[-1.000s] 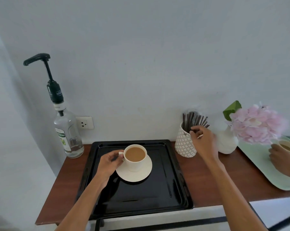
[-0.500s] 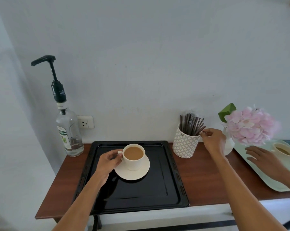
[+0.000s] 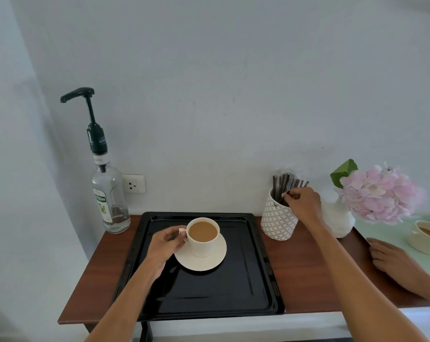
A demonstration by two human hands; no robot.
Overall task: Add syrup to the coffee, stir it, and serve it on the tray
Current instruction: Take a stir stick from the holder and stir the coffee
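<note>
- Black tray point(image 3: 258, 280) sits on the brown tabletop point(image 3: 307, 280), and right on it is the white cup point(image 3: 202, 239) of milky coffee, standing upright on its white saucer point(image 3: 204, 261).
- Left hand point(image 3: 163, 248) is in at the cup's handle, fingers curled and pinched around it, cup resting on the saucer.
- Right hand point(image 3: 304, 203) is up at the white patterned holder point(image 3: 278, 222) just right of the tray, fingertips closed on one of the dark stir sticks point(image 3: 286, 183) bunched inside it.
- Whether that stick is lifted free of the bunch, I cannot tell; the fingers cover it.
- Over at the back left corner stands the clear syrup bottle point(image 3: 110, 203), upright, with its black pump point(image 3: 85, 104) raised, well apart from the cup and beside a wall socket point(image 3: 133, 183).
- To the right of the holder, a white vase point(image 3: 339, 218) carries pink flowers point(image 3: 381, 196) and a green leaf point(image 3: 343, 170).
- Far right, a pale green tray point(image 3: 386, 233) holds a second cup point(image 3: 425, 236) of coffee, partly cut off by the edge.
- Another person's hand point(image 3: 391, 260) lies flat, fingers spread, at the near edge of that green tray, just beside the second cup and not touching it.
</note>
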